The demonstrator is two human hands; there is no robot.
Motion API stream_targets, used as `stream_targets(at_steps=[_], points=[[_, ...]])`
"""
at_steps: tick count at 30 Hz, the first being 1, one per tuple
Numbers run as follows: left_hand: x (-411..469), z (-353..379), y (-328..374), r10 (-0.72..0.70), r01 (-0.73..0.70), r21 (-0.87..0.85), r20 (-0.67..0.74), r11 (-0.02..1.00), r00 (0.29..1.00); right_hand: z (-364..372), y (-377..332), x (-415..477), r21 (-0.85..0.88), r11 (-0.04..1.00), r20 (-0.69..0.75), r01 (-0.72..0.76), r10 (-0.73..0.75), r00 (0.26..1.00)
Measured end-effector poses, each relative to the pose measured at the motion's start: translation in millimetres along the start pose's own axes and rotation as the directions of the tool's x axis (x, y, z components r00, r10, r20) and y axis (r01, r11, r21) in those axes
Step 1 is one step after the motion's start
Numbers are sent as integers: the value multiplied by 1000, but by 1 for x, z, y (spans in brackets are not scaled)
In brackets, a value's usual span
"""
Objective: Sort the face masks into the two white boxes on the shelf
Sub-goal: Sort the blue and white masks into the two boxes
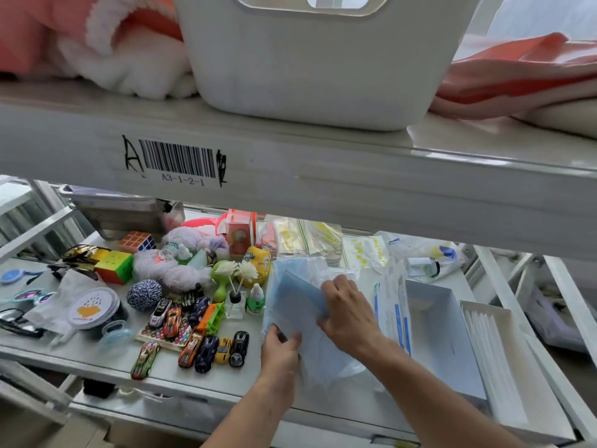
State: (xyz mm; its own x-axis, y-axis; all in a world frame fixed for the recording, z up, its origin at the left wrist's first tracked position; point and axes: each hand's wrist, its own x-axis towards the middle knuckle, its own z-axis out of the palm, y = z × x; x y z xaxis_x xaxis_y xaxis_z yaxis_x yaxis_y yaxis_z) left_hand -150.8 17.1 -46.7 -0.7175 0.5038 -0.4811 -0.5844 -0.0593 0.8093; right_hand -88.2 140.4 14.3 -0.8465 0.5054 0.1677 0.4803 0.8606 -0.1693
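Now | L hand [280,349] pinches low edge of pale-blue flat face-mask stack [295,307] | R hand [348,315] curled, gripping its top sheets | stack mid-shelf, just beside open white card box [434,331]; 2nd white box [536,392] beyond | toy cars [206,345] at my L.

Upper shelf [484,147], top of frame: a bin [307,76] stands between folded cloth at upper left [97,43] and more at upper right [517,79]. A barcode label [177,160] sits on the shelf's front edge, left of centre. Lower shelf [97,357]: toy cars [200,337] lie at lower centre-left, with puzzle cubes [113,266] and yarn [174,270] behind them. Right of the cars, a pile of face masks [297,295] is held by the left hand [281,347] at its near edge and the right hand [345,312] just beyond. Right of the pile, a first box [436,334] and a second box [481,304] stand side by side, the second holding stacked masks.
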Motion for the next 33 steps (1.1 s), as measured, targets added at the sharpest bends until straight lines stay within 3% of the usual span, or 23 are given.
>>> stream_targets(at_steps=[3, 5, 7, 9, 13, 16, 20, 23, 28, 33], points=[[2, 0, 4, 34, -34, 24, 6, 999, 999, -2, 2, -3, 170, 978, 43, -119, 114, 993], [2, 1, 10, 42, -42, 9, 43, 999, 998, -5, 12, 2, 367, 880, 173, -301, 253, 952], [2, 0, 18, 37, -34, -32, 107, 999, 994, -10, 22, 5, 608, 662, 296, -439, 325, 899], [0, -1, 26, 29, -30, 1, 167, 1000, 985, -18, 27, 6, 773, 419, 361, -476, 327, 873], [-2, -6, 33, -28, -10, 147, 256, 989, 966, -29, 37, 7, 883, 66, 412, -464, 364, 835], [-4, -11, 42, -73, 54, 65, 323, 996, 944, -30, 41, 3, 868, -184, 496, -461, 345, 797], [-7, -22, 66, -118, 207, -90, 580, 974, 806, -30, 26, -14, 820, -351, 539, -453, 203, 818], [-19, -32, 88, -172, 332, -97, 703, 938, 690, -22, 12, -31, 758, -499, 524, -420, 83, 848], [-32, -47, 90, -248, 276, 84, 727, 958, 640, -6, -3, -58, 662, -614, 550, -429, 9, 835], [-64, -39, 93, -293, 262, 151, 677, 953, 675, -5, -14, -75, 668, -616, 558, -418, 43, 829]])
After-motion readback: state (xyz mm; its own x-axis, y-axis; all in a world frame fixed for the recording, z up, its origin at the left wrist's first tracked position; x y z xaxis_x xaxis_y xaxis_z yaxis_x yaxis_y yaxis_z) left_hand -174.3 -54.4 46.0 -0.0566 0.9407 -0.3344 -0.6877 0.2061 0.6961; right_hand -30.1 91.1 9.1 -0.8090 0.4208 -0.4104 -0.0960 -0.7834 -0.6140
